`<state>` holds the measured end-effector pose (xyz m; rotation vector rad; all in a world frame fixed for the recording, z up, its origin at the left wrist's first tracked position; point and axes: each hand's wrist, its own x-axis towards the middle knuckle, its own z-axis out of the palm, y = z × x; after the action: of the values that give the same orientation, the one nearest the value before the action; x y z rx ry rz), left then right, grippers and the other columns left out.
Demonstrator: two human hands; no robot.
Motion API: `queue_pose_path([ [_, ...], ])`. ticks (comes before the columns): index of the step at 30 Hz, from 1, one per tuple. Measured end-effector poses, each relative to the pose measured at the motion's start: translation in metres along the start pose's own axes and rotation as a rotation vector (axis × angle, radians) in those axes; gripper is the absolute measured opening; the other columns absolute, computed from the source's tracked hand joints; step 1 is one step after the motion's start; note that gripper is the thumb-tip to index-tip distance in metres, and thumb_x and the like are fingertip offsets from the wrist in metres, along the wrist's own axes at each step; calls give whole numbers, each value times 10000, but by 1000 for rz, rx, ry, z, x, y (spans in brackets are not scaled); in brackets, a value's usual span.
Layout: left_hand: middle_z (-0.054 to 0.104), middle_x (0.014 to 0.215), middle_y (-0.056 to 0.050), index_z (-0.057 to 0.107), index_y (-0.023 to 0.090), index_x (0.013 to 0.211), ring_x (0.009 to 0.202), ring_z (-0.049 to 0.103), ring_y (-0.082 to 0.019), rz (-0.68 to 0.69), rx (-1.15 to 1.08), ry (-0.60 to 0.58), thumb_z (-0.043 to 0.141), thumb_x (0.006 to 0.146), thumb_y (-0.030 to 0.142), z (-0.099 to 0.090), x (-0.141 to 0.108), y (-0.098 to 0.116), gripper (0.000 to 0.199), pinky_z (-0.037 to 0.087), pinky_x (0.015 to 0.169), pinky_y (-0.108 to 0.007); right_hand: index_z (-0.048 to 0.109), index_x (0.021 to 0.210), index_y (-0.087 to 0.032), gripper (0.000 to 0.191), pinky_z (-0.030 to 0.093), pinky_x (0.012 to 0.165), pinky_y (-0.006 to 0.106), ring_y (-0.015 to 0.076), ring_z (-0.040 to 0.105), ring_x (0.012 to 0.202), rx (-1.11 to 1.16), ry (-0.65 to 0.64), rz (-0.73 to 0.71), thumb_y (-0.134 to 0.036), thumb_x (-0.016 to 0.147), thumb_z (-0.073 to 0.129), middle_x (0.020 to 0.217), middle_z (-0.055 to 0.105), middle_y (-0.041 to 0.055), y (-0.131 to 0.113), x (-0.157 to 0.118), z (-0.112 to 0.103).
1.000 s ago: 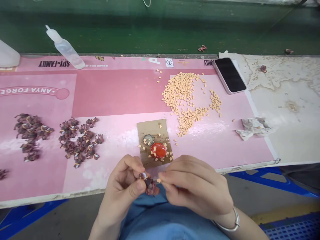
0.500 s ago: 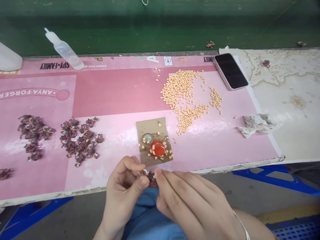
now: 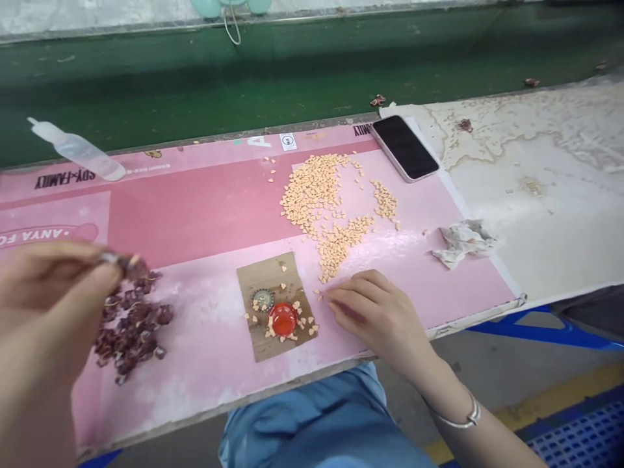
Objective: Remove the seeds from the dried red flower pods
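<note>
My left hand [image 3: 58,292], blurred at the left, pinches a small dark-brown figure [image 3: 129,263] between thumb and fingers. It is held above a heap of similar brown figures [image 3: 134,331]. My right hand [image 3: 375,312] rests low over the pink sheet with its fingers curled together; whatever its fingertips hold is hidden. Just beside those tips lie small beige pieces [image 3: 319,294], below a large spread of the same pieces [image 3: 312,192]. Between the hands, a brown cardboard square [image 3: 263,341] carries a red shallow cap [image 3: 283,320], a metal bottle cap [image 3: 262,299] and scattered beige pieces.
A clear squeeze bottle [image 3: 80,153] lies at the back left. A phone [image 3: 405,148] lies at the back right, with crumpled tissue [image 3: 465,242] nearer the front. A green wall [image 3: 195,97] runs behind the printed pink sheet [image 3: 205,214].
My hands have parted. The left has carried the brown figure left to the heap; the right has gone to the table beside the beige pieces. The camera view has shifted.
</note>
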<state>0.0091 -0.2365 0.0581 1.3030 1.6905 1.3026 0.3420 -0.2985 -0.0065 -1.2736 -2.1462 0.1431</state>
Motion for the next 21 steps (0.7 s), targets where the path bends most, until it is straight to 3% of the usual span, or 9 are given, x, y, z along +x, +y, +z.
queue_pose_path([
  [2,728,760,34,687,199,891,794,739,-183,-10,5,-7,912,766,242,18,49,-4,261,630,1056,-480,741,977,-182,140,611,735,320,194,692,824,9,-21,-20,-153,1066,638,894,807,51,1,-1,3],
  [4,744,824,1,679,168,913,830,746,-180,-25,72,-41,843,841,188,44,98,-8,181,634,1044,-472,731,966,-186,167,595,729,316,196,695,825,19,-43,-47,-165,1083,614,888,799,47,1,1,7],
  [6,763,980,-48,704,131,1005,951,752,-196,-32,183,-45,816,911,202,69,144,-12,163,641,1007,-443,708,936,-196,204,572,704,309,193,695,798,25,-64,-72,-171,1096,584,862,783,40,1,2,10],
  [8,739,1204,-95,700,142,1211,1069,737,-232,-38,303,-31,749,1002,347,89,183,-17,296,652,954,-451,670,891,-209,253,549,666,298,181,684,751,28,-78,-71,-153,1100,539,824,755,31,2,4,12],
  [11,693,1350,-124,665,167,1337,1176,709,-270,-25,463,9,716,1022,410,109,224,-25,402,639,999,-494,617,861,-224,284,528,624,275,160,670,707,38,-79,-44,-94,1076,485,789,721,13,2,4,11],
  [13,692,1357,-125,669,167,1332,1196,704,-276,-3,548,19,719,1019,406,114,238,-29,397,629,1023,-509,601,861,-230,281,522,614,264,153,667,702,46,-81,-33,-60,1046,473,784,712,6,2,4,10],
  [16,689,1370,-127,672,174,1332,1212,699,-278,52,646,8,713,1023,409,113,240,-31,390,621,1042,-515,585,840,-236,284,509,598,273,159,646,685,40,-89,-12,-43,1014,472,764,690,5,1,3,9],
  [21,697,1367,-124,700,155,1259,1293,661,-298,236,733,-108,708,1014,399,83,194,-22,346,545,1142,-567,629,883,-222,225,549,670,291,172,670,757,64,-108,15,-75,1023,531,829,727,24,5,2,4],
])
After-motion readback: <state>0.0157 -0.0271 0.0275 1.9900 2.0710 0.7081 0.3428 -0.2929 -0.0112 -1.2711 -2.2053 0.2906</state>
